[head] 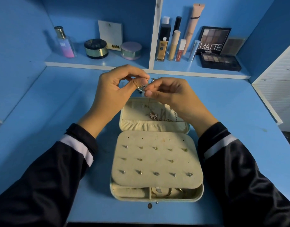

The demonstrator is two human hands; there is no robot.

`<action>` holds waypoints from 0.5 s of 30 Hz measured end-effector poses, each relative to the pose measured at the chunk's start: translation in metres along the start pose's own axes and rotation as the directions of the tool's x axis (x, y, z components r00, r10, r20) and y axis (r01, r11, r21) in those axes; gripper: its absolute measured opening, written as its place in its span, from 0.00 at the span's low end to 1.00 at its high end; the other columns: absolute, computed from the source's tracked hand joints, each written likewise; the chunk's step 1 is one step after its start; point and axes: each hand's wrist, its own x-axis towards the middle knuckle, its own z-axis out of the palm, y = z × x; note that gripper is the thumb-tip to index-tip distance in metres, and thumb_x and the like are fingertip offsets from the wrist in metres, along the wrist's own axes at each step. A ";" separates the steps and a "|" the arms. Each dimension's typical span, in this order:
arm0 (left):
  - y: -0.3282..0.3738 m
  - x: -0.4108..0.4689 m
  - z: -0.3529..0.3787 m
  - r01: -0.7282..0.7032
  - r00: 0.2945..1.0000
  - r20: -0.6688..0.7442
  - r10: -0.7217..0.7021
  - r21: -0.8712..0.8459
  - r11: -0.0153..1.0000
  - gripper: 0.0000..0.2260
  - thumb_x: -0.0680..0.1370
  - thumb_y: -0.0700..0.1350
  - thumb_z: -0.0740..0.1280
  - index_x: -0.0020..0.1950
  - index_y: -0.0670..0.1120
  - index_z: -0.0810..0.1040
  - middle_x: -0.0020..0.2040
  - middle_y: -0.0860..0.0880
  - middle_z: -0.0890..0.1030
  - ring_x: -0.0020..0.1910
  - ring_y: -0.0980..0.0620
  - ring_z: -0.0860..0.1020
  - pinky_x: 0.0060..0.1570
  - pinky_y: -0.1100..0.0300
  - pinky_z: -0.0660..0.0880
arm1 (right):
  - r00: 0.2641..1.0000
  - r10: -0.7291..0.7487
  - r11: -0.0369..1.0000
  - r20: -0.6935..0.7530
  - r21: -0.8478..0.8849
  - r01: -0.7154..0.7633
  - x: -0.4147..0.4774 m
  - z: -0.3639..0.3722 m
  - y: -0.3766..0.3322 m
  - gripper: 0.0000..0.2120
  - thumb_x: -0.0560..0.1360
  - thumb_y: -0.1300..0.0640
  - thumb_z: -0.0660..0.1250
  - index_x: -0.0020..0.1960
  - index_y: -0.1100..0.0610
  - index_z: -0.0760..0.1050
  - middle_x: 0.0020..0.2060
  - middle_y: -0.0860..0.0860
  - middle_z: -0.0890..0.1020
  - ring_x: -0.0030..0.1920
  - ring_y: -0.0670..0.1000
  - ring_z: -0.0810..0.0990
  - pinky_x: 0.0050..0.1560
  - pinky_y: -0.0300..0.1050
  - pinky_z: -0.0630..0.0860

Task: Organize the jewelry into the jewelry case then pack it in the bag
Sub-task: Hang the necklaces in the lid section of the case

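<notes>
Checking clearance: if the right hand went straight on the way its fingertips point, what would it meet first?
The right hand points leftward; it would probably meet the left hand, at its thumb, right behind the small jewelry piece both pinch.

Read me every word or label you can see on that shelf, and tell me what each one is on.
"MATTE": upright eyeshadow palette
"NUDE": white card
"SB": perfume bottle
Too blurred to read: the foundation bottle label, the red lip tube lettering, and the small print under MATTE.
</notes>
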 end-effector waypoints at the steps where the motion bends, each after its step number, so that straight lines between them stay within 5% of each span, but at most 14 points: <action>1: -0.002 0.000 -0.001 0.018 1.000 0.007 -0.018 -0.020 1.000 0.04 0.76 0.39 0.72 0.49 0.47 0.81 0.46 0.51 0.83 0.48 0.48 0.82 0.53 0.50 0.79 | 1.000 0.003 1.000 -0.020 0.018 -0.003 0.000 -0.002 0.000 0.05 0.72 0.69 0.70 0.45 0.61 0.80 0.36 0.48 0.83 0.37 0.42 0.80 0.38 0.30 0.73; 3: -0.004 0.001 -0.003 0.038 0.999 0.038 -0.036 -0.053 0.998 0.04 0.75 0.39 0.72 0.48 0.46 0.83 0.47 0.49 0.83 0.48 0.47 0.81 0.53 0.48 0.78 | 0.998 0.009 0.999 -0.065 0.047 -0.006 -0.002 -0.008 -0.002 0.06 0.72 0.70 0.70 0.45 0.61 0.80 0.35 0.47 0.83 0.36 0.41 0.79 0.36 0.29 0.72; 9: -0.004 0.005 -0.012 0.214 0.954 0.250 -0.163 -0.190 0.958 0.04 0.74 0.39 0.72 0.46 0.46 0.81 0.43 0.57 0.84 0.46 0.58 0.81 0.53 0.64 0.76 | 0.994 -0.019 0.998 -0.112 0.050 0.025 -0.007 -0.017 -0.009 0.06 0.71 0.71 0.70 0.47 0.64 0.80 0.37 0.54 0.82 0.34 0.41 0.78 0.35 0.29 0.72; 15: -0.005 0.003 -0.017 0.408 0.873 0.401 -0.277 -0.290 0.866 0.05 0.72 0.41 0.70 0.45 0.48 0.84 0.44 0.51 0.86 0.46 0.52 0.84 0.48 0.64 0.78 | 0.995 -0.027 0.999 -0.100 0.021 0.029 -0.011 -0.022 -0.010 0.05 0.71 0.70 0.70 0.45 0.63 0.80 0.34 0.46 0.83 0.33 0.39 0.77 0.35 0.29 0.70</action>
